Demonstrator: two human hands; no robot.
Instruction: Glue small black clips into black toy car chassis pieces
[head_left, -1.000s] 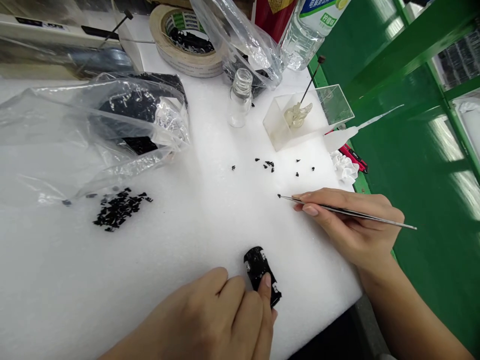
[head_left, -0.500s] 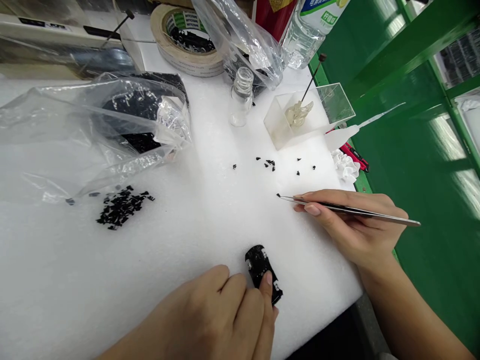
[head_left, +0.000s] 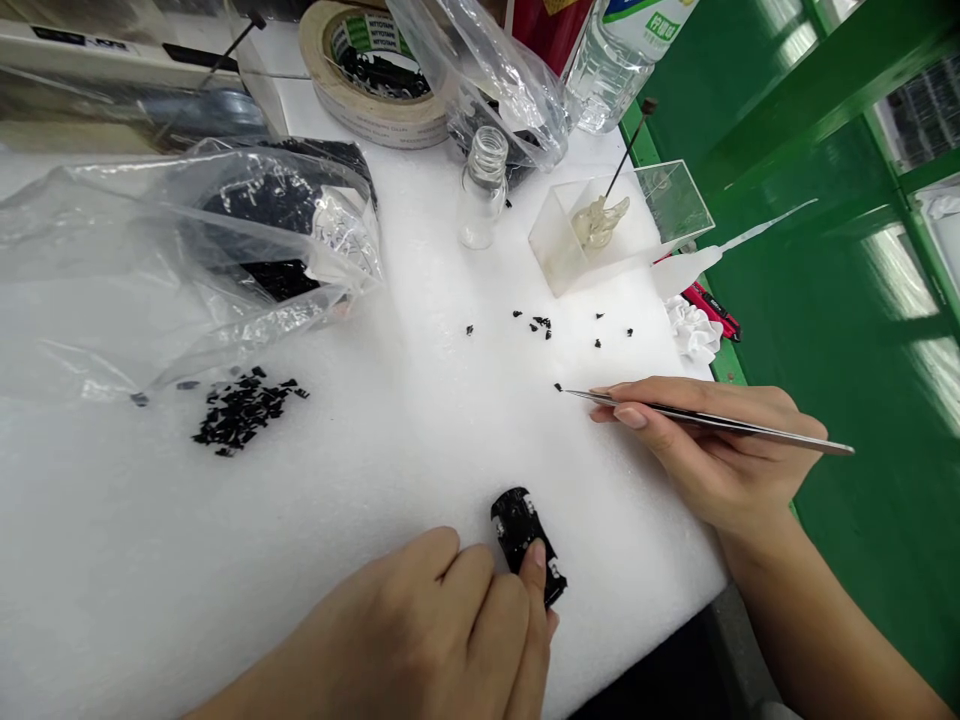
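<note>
My left hand (head_left: 442, 610) is closed on a small black car-shaped part (head_left: 517, 525), its thumb or finger pressing on the top; the fingers' undersides are hidden. In my right hand (head_left: 720, 450) is a pair of metal tweezers (head_left: 720, 424), held like a pen and pointing left. Their tips end just right of a tiny black piece (head_left: 558, 387) lying on the white foam sheet (head_left: 405, 440), with a slight gap. Several similar loose pieces (head_left: 541, 323) are scattered behind it. A pile of tiny black pieces (head_left: 240, 410) lies to the left.
A clear plastic bag (head_left: 187, 270) of black parts spreads over the left. Along the back stand a tape roll (head_left: 375, 125), a small glass bottle (head_left: 482, 190), a clear box (head_left: 555, 250) with a brush in it, and a water bottle (head_left: 611, 80). A white dropper (head_left: 686, 272) lies right.
My right hand and the tweezers have shifted slightly right, and the tips have drawn back a little from the tiny piece. My left hand keeps its hold on the black part.
</note>
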